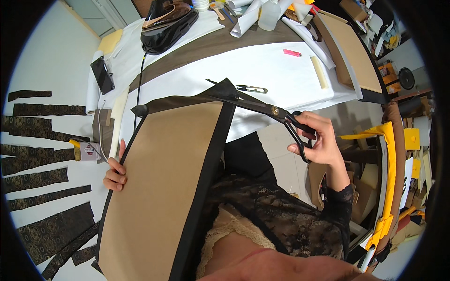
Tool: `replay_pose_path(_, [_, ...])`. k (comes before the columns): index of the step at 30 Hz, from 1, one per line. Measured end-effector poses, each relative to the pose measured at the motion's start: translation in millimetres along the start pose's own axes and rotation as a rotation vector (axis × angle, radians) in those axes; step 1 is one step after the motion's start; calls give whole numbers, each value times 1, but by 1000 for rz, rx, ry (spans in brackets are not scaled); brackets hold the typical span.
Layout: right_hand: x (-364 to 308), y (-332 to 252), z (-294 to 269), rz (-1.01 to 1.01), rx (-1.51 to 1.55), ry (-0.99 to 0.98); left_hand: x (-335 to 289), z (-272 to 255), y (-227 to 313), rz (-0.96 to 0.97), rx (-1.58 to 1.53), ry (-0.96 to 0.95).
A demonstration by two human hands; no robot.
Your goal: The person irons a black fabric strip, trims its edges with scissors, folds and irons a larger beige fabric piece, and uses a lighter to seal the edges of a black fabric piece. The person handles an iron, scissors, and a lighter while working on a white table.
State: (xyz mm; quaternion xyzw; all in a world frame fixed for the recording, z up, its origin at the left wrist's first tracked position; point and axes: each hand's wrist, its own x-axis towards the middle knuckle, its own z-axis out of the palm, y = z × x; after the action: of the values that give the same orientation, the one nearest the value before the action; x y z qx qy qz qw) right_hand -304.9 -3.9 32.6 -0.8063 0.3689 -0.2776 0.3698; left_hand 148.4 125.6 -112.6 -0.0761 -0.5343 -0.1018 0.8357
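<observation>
My right hand [321, 136] grips large black-handled scissors [275, 111], fingers and thumb through the loops. Their blades reach left to the upper right corner of a tan board [168, 173] edged with black fabric [193, 206]. A pointed flap of that fabric [226, 89] stands up at the blades, which partly disappear behind it, so how far they are parted is hard to see. My left hand [116, 174] is closed on the board's left edge, fingers curled over its face. The board is tilted up in front of me, its lower end leaving the picture.
Thread snips [252, 89], a pink marking piece [292, 53] and a cream strip [318, 72] lie on the white table sheet [201, 63]. Beyond stand a black iron [168, 28] and a bottle [269, 16]. A phone [102, 75] and patterned dark fabric strips [49, 110] are leftward; another board [351, 51] stands right.
</observation>
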Motion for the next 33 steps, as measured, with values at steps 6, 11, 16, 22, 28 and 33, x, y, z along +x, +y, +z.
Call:
replay_pose_path(6, [2, 0, -3, -20, -11, -42, 11, 12, 0, 14, 54, 33])
replay_pose_path(11, [1, 2, -2, -40, 14, -51, 10, 22, -2, 52, 93, 153])
replay_pose_path(16, [2, 6, -1, -71, 8, -52, 17, 35, -5, 29, 93, 169])
replay_pose_path(22, [2, 10, 3, -141, -1, -10, 22, 38, -9, 39, 64, 139])
replay_pose_path(28, [1, 9, 5, -144, -41, 13, 21, 35, -2, 0, 105, 135])
replay_pose_path(33, [3, 12, 11, -164, -64, 46, 18, 25, 0, 18, 75, 99])
